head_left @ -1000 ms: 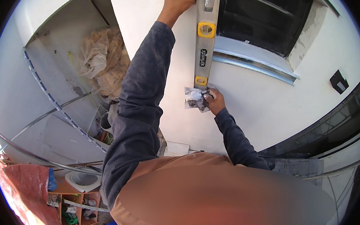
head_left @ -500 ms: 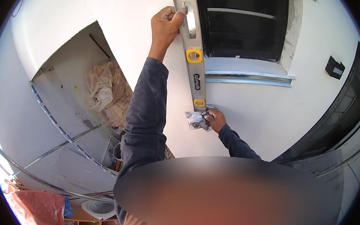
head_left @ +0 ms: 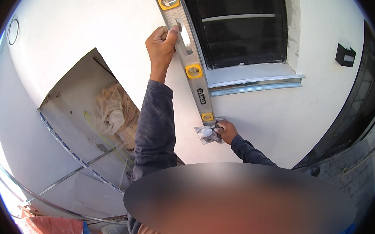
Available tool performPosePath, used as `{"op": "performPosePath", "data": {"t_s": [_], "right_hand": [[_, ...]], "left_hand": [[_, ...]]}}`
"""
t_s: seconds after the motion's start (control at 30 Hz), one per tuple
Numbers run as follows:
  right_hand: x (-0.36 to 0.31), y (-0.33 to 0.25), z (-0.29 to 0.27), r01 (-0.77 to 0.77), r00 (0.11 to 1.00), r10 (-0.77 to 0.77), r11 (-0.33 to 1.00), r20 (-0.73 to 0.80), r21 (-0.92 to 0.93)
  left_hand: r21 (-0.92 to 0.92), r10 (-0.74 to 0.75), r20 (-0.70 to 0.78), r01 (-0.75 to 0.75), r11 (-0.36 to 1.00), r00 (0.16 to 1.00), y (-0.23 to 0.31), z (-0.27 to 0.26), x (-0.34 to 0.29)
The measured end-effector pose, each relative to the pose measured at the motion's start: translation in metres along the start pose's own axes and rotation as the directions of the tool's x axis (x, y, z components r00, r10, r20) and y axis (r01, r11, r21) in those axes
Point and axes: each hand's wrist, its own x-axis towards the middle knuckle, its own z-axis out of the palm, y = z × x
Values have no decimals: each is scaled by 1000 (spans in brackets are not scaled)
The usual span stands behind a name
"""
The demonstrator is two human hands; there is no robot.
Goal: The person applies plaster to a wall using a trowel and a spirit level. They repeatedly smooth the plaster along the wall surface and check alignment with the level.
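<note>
A long grey spirit level (head_left: 191, 57) with yellow-framed vials slants across the white wall (head_left: 247, 116) beside the window. My left hand (head_left: 161, 46) is closed on its edge at the long hand slot, thumb in front. By the level's lower end, my right hand (head_left: 227, 131) is closed on a thin, flat, greyish piece smeared with white paste (head_left: 208, 134); its exact kind is unclear. This piece sits right at the level's bottom tip, and whether the two touch cannot be made out.
A dark barred window (head_left: 244, 32) with a metal-edged sill (head_left: 258, 85) is at the upper right. A black box (head_left: 345, 55) is fixed farther right. On the left, a wall opening shows crumpled plastic sheeting (head_left: 113, 108). A curved metal rail (head_left: 40, 200) runs below, near red sheeting (head_left: 52, 227).
The view has shifted, and the level now leans more, its upper part farther left. Both hands keep their holds and appear slightly lower in the picture.
</note>
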Motion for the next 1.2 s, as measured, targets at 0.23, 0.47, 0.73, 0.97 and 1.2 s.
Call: {"op": "performPosePath", "data": {"t_s": [0.23,0.47,0.73,0.97,1.2], "right_hand": [[0,-7,-5,-24,999,25,999,28,-33],[3,-3,-1,12,1000,-12,1000,0,18],[3,0,-2,33,999,-34,998,13,50],[4,-3,-5,40,998,-42,998,36,40],[3,0,-3,39,999,-39,999,19,2]], "left_hand": [[-31,40,36,-39,999,999,-7,-4,1],[27,89,32,-89,996,996,-10,-3,5],[-52,26,-8,-27,998,1000,-10,3,7],[20,23,-2,-23,1000,1000,-13,-1,7],[82,62,-1,-61,995,998,-15,-3,3]]}}
